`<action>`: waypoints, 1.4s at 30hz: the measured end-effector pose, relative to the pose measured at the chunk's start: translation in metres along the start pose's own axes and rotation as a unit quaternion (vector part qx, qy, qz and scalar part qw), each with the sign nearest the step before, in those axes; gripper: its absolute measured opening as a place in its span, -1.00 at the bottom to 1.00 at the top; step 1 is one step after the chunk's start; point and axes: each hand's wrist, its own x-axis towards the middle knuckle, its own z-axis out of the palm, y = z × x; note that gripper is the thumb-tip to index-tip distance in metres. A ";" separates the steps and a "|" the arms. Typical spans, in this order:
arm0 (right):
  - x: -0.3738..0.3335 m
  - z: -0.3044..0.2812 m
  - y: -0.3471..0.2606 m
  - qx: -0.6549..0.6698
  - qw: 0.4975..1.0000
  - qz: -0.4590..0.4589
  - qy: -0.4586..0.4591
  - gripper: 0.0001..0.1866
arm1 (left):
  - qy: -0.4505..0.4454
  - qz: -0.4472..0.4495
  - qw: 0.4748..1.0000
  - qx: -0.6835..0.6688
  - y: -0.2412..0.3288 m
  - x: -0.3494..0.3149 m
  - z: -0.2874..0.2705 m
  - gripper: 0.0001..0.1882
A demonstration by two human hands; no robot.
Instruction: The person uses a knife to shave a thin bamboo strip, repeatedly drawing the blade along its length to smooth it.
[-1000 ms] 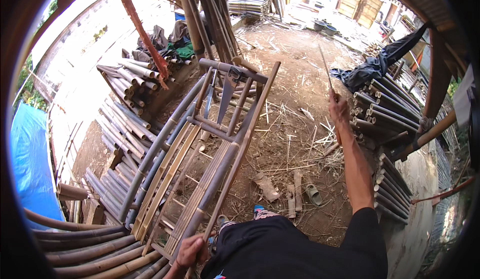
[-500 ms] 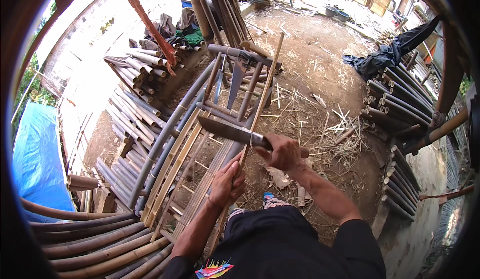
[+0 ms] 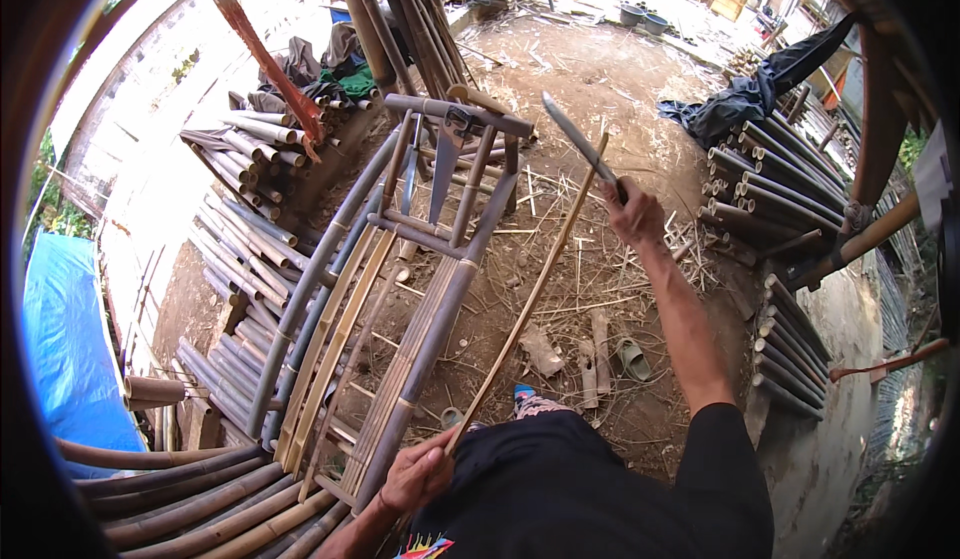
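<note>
Both hands have moved apart since the previous frame: the right hand (image 3: 635, 216) has swung far and to the right with the knife (image 3: 573, 137), while the left hand (image 3: 418, 474) has drawn nearer the body. From the head view, the left hand pinches the near end of a bamboo strip (image 3: 541, 285), its fingers curled in; the right hand is closed in a fist around the knife's handle, beside the strip's far end. The strip's long axis slants from near left to far right, bowed slightly. The knife points far and left, its blade crossing the strip just short of the far tip; whether they touch, I cannot tell. Left of the strip stands a bamboo frame (image 3: 405, 399), its right rail slanting the same way and nearly meeting the left hand at the near end. Right of the right hand, well apart, lie stacked bamboo poles (image 3: 770, 194). Between frame and stack spreads dirt floor (image 3: 610, 89), littered with shavings.
</note>
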 end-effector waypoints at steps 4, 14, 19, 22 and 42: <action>0.048 -0.051 0.070 0.034 0.983 0.167 0.069 -0.30 | -0.029 -0.016 0.999 0.034 -0.019 -0.042 -0.043 -0.31; -0.118 0.036 -0.125 0.059 0.964 -0.256 -0.046 -0.44 | 0.142 0.117 0.945 0.270 0.066 0.119 0.023 -0.60; -0.091 0.038 -0.104 0.071 0.987 -0.132 -0.064 -0.37 | 0.132 0.105 0.948 0.270 0.057 0.115 0.043 -0.60; -0.047 0.003 -0.073 0.082 0.994 0.024 -0.071 -0.32 | 0.125 0.098 0.955 0.252 0.031 0.080 0.046 -0.57; 0.021 -0.024 0.082 0.032 0.984 0.167 0.055 -0.22 | 0.086 0.028 0.951 0.296 -0.006 -0.016 -0.012 -0.52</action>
